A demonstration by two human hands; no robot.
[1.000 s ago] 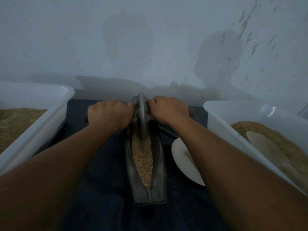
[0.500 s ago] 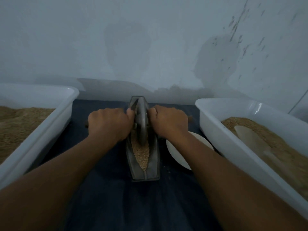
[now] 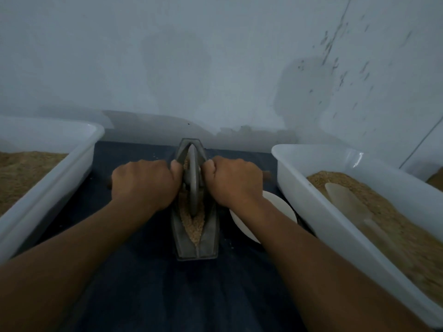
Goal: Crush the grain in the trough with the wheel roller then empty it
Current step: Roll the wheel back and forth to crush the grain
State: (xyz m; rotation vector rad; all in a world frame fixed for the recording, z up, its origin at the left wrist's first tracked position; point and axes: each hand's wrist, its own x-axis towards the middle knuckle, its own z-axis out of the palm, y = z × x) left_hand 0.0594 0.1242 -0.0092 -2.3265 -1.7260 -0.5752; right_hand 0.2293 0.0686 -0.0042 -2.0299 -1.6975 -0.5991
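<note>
A narrow dark metal trough point(image 3: 197, 245) lay lengthwise on a dark blue cloth point(image 3: 143, 283), its far end close to the pale wall point(image 3: 215, 56). Tan grain point(image 3: 194, 227) filled the groove of the trough, showing mostly in the near half. The wheel roller point(image 3: 193, 180) stood upright on its edge in the groove, about midway along, its lower rim sunk into the grain. The left hand point(image 3: 143, 183) was clenched around the axle handle on the left side of the wheel, and the right hand point(image 3: 236, 179) was clenched around the handle on the right side, knuckles up, thumbs close against the disc. A short dark stub of the handle point(image 3: 265, 176) stuck out past the right hand; the left end was mostly hidden by the fist. Both bare forearms reached in from the lower corners. To the left of the trough sat a white plastic tub point(image 3: 60, 168) holding a brownish granular heap, only partly in view. To the right sat another white tub point(image 3: 335, 212) with similar tan material, and a pale scoop point(image 3: 345, 200) lay on top of that material, its handle pointing toward the near side. Between the trough and the right tub, a white round plate point(image 3: 278, 209) rested on the cloth, partly covered by the right wrist. A few loose grains speckled the cloth near the trough.
</note>
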